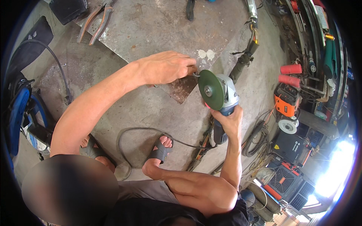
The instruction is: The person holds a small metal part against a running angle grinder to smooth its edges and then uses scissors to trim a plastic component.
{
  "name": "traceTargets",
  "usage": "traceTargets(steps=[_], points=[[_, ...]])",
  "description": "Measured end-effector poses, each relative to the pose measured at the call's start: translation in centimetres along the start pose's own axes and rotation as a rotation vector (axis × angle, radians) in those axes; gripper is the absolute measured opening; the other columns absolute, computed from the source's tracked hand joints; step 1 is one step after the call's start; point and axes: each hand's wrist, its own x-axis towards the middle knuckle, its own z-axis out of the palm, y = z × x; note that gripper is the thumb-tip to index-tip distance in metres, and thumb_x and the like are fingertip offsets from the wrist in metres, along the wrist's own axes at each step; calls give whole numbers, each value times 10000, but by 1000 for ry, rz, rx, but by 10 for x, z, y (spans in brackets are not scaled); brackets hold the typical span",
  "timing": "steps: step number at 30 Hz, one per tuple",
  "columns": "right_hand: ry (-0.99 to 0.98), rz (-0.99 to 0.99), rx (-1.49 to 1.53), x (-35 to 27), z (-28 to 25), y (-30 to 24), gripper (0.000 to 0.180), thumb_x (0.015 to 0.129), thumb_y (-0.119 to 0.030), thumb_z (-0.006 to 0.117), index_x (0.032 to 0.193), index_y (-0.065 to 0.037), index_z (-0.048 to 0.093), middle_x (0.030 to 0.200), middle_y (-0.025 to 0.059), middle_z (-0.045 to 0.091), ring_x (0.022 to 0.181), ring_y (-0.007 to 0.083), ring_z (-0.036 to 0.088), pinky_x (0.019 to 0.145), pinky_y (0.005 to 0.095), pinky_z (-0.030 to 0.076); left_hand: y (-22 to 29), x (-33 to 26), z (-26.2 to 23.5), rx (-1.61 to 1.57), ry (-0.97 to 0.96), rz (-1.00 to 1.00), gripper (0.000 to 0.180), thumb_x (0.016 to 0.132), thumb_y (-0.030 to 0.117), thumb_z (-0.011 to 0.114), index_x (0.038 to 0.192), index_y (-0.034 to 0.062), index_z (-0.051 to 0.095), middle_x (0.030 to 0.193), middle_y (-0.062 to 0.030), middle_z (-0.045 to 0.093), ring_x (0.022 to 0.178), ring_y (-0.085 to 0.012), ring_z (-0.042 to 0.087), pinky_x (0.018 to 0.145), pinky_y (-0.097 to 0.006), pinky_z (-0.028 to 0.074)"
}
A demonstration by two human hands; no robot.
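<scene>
My right hand point(230, 117) is wrapped round the body of a blue and grey angle grinder point(229, 94). Its green disc point(212, 89) faces left, and whether it spins I cannot tell. To the left of the disc, my left hand point(167, 67) is closed, pinching a small metal piece point(196, 74) whose end pokes out close to the disc's edge. Most of that piece is hidden by the fingers. Beneath the left hand is the corner of a large worn metal plate point(151, 32). From the grinder's tail a dark cord point(177, 142) runs left past my sandalled feet.
Pliers-like handles point(98, 22) lie at the plate's upper left edge. Thick wrapped cables point(241, 66) cross the floor right of the plate. Farther right stand an orange and black machine point(286, 101), red cylinders point(290, 69), a black machine point(289, 147) and coiled cable point(254, 141).
</scene>
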Motion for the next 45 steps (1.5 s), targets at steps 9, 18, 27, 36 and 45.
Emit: traceTargets(steps=[9,18,27,36,45], points=[[6,13,-8,1,-1,1,437,673,-166,848,1019,55,701,847,105,729,761,147,663,746,325,548,0,1,-1,-33,-37,-42,210,964,96,555,1132,17,652,984,-146,594,926,-354,632,804,-456,536],[-8,2,-10,2,0,0,442,673,-174,852,1017,59,702,853,118,735,763,154,673,747,326,552,2,0,0,-32,-8,-52,213,967,95,540,1121,10,661,1008,-149,622,944,-365,651,803,-465,542],[-15,41,57,-7,-4,-6,398,703,-155,843,1015,52,709,847,81,728,747,134,654,722,317,543,7,-1,-1,55,30,-33,174,935,87,574,1040,-5,676,986,-127,641,956,-329,667,801,-445,549],[24,41,134,-29,0,-3,391,706,-214,831,987,37,723,868,61,720,766,136,654,738,315,533,19,-4,22,201,227,-38,155,812,82,641,947,8,651,918,-134,613,882,-346,646,783,-423,544],[21,82,107,-28,3,-6,382,725,-165,840,1007,57,710,843,90,731,748,138,663,721,308,538,36,-1,21,188,172,-135,167,747,38,652,902,-26,641,926,-185,639,878,-388,656,760,-456,551]])
